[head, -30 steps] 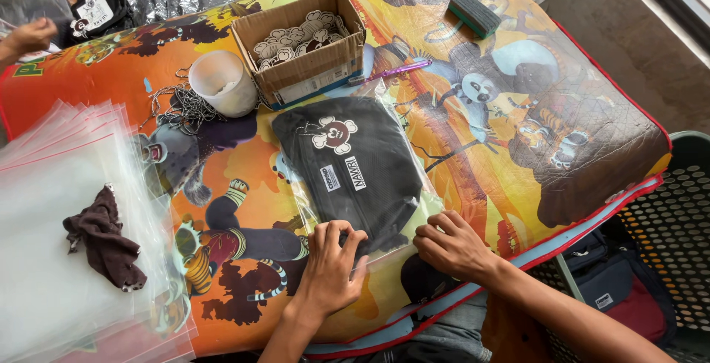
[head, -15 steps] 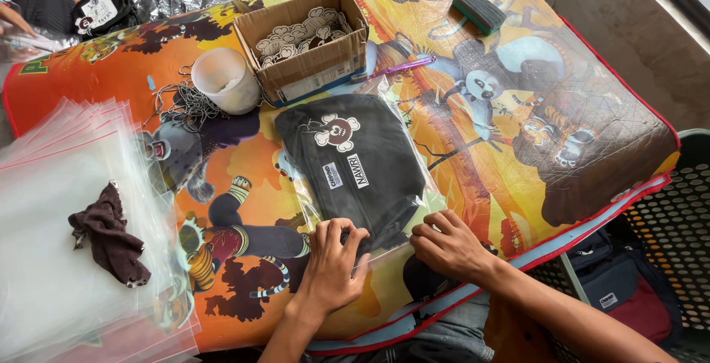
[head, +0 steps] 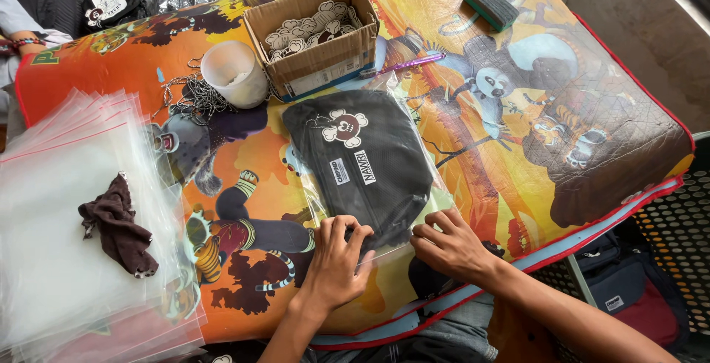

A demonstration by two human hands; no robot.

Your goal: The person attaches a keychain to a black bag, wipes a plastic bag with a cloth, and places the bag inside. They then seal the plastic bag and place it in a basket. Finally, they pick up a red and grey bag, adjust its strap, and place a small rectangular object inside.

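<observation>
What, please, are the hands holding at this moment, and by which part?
Both hands, left hand and right hand, press flat on the near open edge of the clear plastic bag containing a black pouch; neither lifts it.

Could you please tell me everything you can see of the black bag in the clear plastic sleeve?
The black bag looks like dark fabric, rounded, lying flat inside a clear plastic sleeve on the colourful cartoon-printed table cover. It bears a round cartoon patch and two small labels. The left hand and right hand press the sleeve's near edge.
</observation>
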